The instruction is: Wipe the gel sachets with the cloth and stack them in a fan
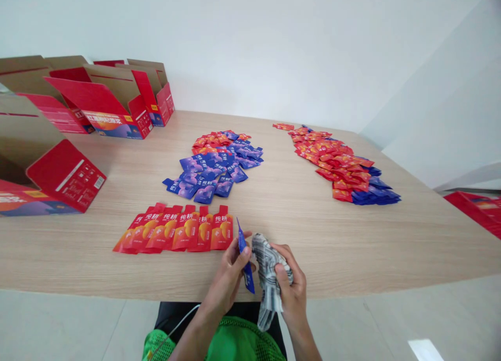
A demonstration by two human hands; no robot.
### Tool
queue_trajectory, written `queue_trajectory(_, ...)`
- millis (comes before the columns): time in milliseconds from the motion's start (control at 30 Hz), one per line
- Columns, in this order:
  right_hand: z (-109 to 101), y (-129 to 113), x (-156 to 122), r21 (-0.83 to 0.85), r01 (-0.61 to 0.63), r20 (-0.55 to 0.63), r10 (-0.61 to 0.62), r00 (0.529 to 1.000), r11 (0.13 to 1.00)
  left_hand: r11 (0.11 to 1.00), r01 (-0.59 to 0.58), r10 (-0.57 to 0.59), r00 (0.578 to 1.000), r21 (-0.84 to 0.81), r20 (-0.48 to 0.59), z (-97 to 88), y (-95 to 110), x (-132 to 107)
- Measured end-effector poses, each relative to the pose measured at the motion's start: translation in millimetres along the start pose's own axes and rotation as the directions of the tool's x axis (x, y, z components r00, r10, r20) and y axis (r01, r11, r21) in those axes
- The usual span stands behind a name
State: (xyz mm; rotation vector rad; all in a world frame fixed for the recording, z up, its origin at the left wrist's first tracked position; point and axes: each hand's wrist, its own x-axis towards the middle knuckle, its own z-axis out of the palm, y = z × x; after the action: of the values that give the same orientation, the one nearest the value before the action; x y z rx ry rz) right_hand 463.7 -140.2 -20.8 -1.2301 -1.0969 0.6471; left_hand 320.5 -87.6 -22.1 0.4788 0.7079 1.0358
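Here the left hand (230,267) pinches a blue sachet (245,259) beside the cloth-gripping right hand (287,285).

The surface (352,236) is pale wood with a fine grain and a smooth, matt top. The red pouches (176,230) and the blue pouch (243,256) are thin, slightly shiny plastic, and the striped cloth (268,277) is soft and crumpled. The boxes (105,105) are cardboard, plain brown inside and printed red outside.

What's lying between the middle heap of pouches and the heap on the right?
Nothing: the head view shows only bare table between the middle heap and the right heap.
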Motion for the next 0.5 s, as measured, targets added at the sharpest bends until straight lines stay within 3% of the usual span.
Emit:
queue_trajectory(67,-4.7,6.7,-1.4,0.111,-0.118,-0.156,0.134,0.979,0.987,1.000,0.006,-0.007,0.998,0.016,0.058,0.8,-4.0,-3.1)
queue_trajectory(167,-16.8,8.8,-2.4,0.221,-0.190,-0.302,0.253,0.919,0.957,0.995,0.040,-0.042,0.999,0.089,0.019,3.8,-6.6,-6.4)
queue_trajectory(200,-21.8,6.0,-2.7,0.213,-0.171,-0.350,0.238,0.906,0.962,0.992,0.064,-0.063,0.998,0.111,-0.015,5.5,-5.6,-7.2)
queue_trajectory(267,-31.1,-4.9,-3.8,0.096,-0.061,-0.416,0.095,0.904,0.994,0.986,0.119,-0.110,0.991,0.117,-0.077,9.2,-1.5,-8.4)
queue_trajectory(300,-34.4,-12.0,-4.8,-0.002,0.018,-0.397,-0.017,0.918,1.000,0.985,0.134,-0.124,0.987,0.105,-0.103,10.9,0.8,-8.8)
queue_trajectory(367,-35.7,-26.5,-7.2,-0.191,0.180,-0.215,-0.220,0.952,0.965,0.989,0.136,-0.127,0.983,0.063,-0.131,13.5,3.4,-8.8)
queue_trajectory(433,-28.4,-36.3,-8.7,-0.288,0.302,0.054,-0.300,0.952,0.909,0.994,0.110,-0.106,0.984,0.015,-0.141,14.7,0.6,-8.2)
queue_trajectory(500,-14.7,-37.8,-7.5,-0.322,0.367,0.233,-0.302,0.924,0.873,0.999,0.046,-0.043,0.989,0.020,-0.143,14.4,-8.6,-7.9)
